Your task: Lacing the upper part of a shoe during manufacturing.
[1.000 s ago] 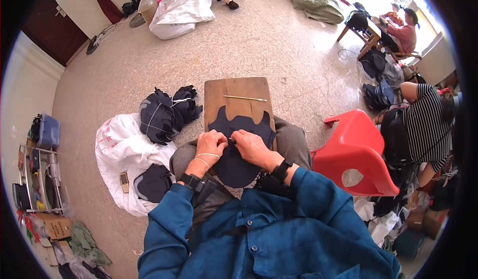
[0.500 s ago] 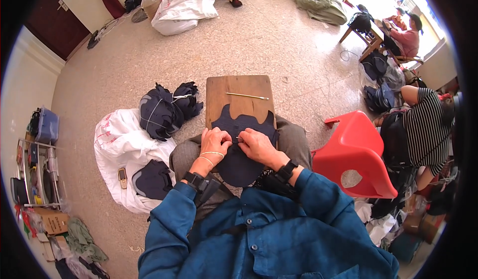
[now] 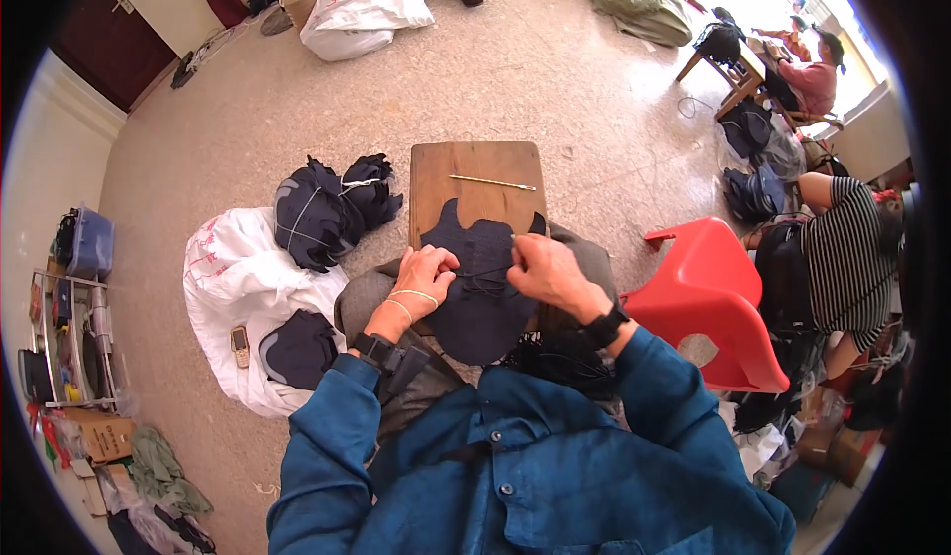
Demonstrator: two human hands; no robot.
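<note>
White plastic sack with red print (image 3: pixel 220 292), left of the left hand (image 3: pixel 424 276). Brown wooden surface (image 3: pixel 434 166), under both hands. Tied bundle of dark navy fabric pieces (image 3: pixel 315 216), ahead-left of left hand. Flat dark navy two-horned fabric cutout (image 3: pixel 480 327), between hands, partly on surface. Right hand (image 3: pixel 548 268) clenched over its right side, contents hidden. Left fingers curled on cutout; can't tell if gripping. Slim metal rod (image 3: pixel 493 182), ahead of hands, unheld. Cutout looks mid-work; finished share unclear, bundle still tied. Thin dark line between hands, maybe thread, hard to make out.
</note>
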